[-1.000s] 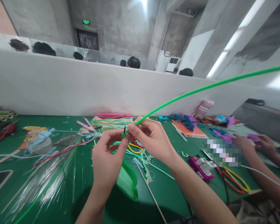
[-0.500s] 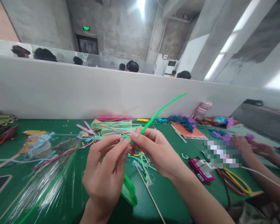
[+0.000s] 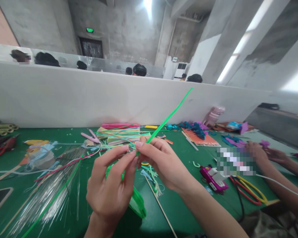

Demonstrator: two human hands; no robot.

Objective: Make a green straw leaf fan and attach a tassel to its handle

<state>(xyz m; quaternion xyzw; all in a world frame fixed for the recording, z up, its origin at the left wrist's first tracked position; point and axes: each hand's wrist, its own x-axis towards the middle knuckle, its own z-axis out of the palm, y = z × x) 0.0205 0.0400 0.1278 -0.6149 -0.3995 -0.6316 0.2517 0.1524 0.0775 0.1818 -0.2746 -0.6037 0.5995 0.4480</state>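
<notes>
My left hand (image 3: pixel 111 185) and my right hand (image 3: pixel 159 162) meet above the green table (image 3: pixel 178 198), fingertips pinched together on a thin bright green strip (image 3: pixel 170 115). The strip rises up and to the right from the pinch and ends in the air in front of the white partition. Below my left hand a wider green looped piece (image 3: pixel 136 200) hangs or lies near the table; more green strip shows between the left fingers.
A stack of coloured strips (image 3: pixel 120 134) lies behind my hands, clear thin rods (image 3: pixel 47 191) at the left, pink scissors (image 3: pixel 90 136), a wooden stick (image 3: pixel 160 206). A pink glue gun (image 3: pixel 213 178) and yellow-red loops (image 3: pixel 250 191) lie right, near another person's hands (image 3: pixel 263 152).
The green strip's free length above my right hand has become much shorter, from reaching past the right frame edge to ending mid-air. My hands sank slightly and stayed pinched together.
</notes>
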